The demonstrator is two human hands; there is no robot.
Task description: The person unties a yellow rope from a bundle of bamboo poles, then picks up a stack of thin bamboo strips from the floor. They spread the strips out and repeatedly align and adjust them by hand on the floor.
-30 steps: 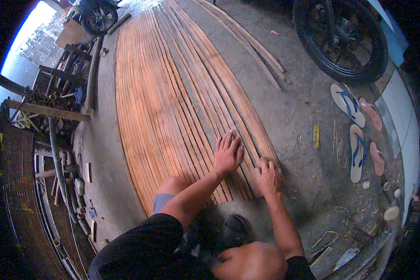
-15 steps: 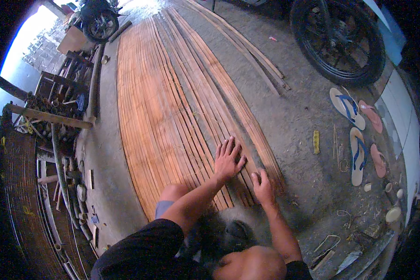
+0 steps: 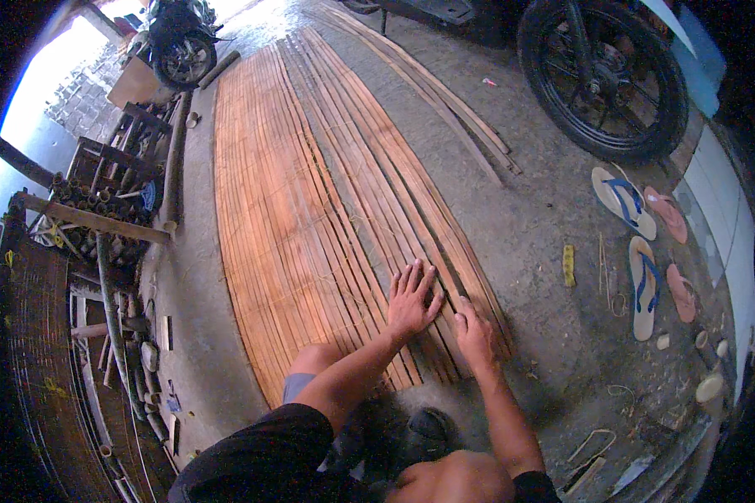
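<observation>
A long mat of brown bamboo slats lies lengthwise on the floor before me, thin cords crossing it. Toward its right side several slats lie looser, with dark gaps between them. My left hand rests flat on these looser slats near the close end, fingers spread and holding nothing. Just right of it, my right hand has its fingers curled over the edge of a bamboo slat beside a gap. Its fingertips are partly hidden. My bent knee is at the mat's near left edge.
Loose strips lie right of the mat. A motorbike wheel stands far right, with sandals nearer. Stacked bamboo poles and a wooden rack line the left. Another motorbike stands far left. Scraps litter the right floor.
The view has shifted slightly, so the mat and surroundings sit a little lower. Both hands stay at nearly the same place on the slats; the right fingers have moved slightly relative to the gap.
</observation>
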